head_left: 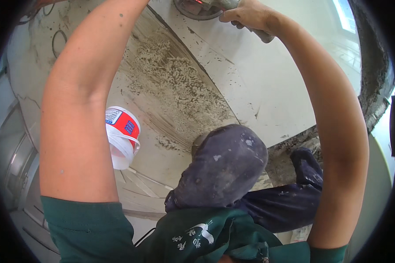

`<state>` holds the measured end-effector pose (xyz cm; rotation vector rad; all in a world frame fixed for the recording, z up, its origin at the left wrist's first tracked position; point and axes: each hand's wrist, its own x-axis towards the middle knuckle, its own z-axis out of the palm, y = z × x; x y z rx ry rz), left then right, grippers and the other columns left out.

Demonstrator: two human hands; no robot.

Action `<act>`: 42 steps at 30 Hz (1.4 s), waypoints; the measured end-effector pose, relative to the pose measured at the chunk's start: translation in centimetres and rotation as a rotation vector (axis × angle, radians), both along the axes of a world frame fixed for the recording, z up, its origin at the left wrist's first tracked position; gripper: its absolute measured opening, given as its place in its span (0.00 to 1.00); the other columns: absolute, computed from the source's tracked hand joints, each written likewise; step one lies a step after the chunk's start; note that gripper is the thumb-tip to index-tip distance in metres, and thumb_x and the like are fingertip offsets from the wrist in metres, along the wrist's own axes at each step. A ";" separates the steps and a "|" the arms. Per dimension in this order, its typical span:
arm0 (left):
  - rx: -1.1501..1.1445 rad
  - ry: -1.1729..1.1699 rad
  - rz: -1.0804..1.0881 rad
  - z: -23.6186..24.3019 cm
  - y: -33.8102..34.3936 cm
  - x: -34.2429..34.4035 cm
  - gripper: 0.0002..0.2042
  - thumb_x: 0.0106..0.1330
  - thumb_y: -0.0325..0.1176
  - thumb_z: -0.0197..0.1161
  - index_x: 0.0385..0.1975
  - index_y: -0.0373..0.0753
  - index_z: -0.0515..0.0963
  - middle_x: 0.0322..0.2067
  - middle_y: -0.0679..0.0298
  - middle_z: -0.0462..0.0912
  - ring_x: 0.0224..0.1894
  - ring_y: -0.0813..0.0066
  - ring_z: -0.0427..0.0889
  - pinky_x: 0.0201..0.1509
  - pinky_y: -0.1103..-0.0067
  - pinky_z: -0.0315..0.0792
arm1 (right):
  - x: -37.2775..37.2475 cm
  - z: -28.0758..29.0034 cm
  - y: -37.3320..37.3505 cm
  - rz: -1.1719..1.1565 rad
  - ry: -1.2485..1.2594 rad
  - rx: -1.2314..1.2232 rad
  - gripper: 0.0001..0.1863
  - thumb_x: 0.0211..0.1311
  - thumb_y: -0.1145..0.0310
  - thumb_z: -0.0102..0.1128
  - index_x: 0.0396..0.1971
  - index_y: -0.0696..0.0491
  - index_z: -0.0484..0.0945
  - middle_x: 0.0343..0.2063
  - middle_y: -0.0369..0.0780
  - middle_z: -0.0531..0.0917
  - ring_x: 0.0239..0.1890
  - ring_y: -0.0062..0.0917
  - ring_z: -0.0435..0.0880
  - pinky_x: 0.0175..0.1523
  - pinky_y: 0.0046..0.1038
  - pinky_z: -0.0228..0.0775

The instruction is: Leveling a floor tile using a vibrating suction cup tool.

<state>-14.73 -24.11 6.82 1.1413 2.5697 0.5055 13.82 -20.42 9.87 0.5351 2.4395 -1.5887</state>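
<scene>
My right hand [252, 16] is at the top, fingers closed around the grey handle of a handheld power tool with a round base [199, 9]. A small red light shows on the tool, which resembles a tile vibrator; the top edge cuts part of it off. Its base rests on a large, glossy cream tile [267, 92]. My left forearm [92, 70] reaches up past the top edge, so the left hand is out of sight. Left of the tile's dark joint line, the neighbouring floor surface is smeared with wet grey mortar [175, 83].
A white bucket with a red label [123, 136] stands beside my left arm. My knee [221, 166] is bent low over the floor. Rough mortar [375, 87] borders the tile on the far right. A dark loop of cord [59, 43] lies at the upper left.
</scene>
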 end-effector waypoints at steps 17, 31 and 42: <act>-0.127 -0.006 -0.067 0.1 -3.1 0.7 0.17 0.65 0.45 0.60 0.30 0.34 0.83 0.35 0.48 0.87 0.41 0.53 0.87 0.43 0.63 0.76 | -1.0 0.8 -0.6 -0.114 0.106 -0.198 0.57 0.61 0.19 0.37 0.49 0.65 0.83 0.29 0.46 0.83 0.38 0.35 0.84 0.46 0.42 0.75; -0.189 -0.165 0.058 0.5 -1.9 2.4 0.21 0.60 0.53 0.56 0.40 0.45 0.87 0.42 0.51 0.87 0.48 0.51 0.86 0.53 0.62 0.79 | -2.4 -0.7 -0.5 -0.232 -0.388 0.166 0.41 0.70 0.31 0.41 0.26 0.59 0.81 0.16 0.42 0.77 0.22 0.28 0.77 0.35 0.33 0.71; -0.155 -0.165 0.071 1.7 -2.5 1.8 0.17 0.63 0.43 0.54 0.39 0.46 0.89 0.42 0.55 0.89 0.47 0.58 0.88 0.54 0.68 0.80 | -3.1 -1.0 -0.5 -0.276 -0.494 0.057 0.43 0.67 0.28 0.42 0.27 0.59 0.81 0.16 0.43 0.77 0.24 0.32 0.78 0.37 0.35 0.72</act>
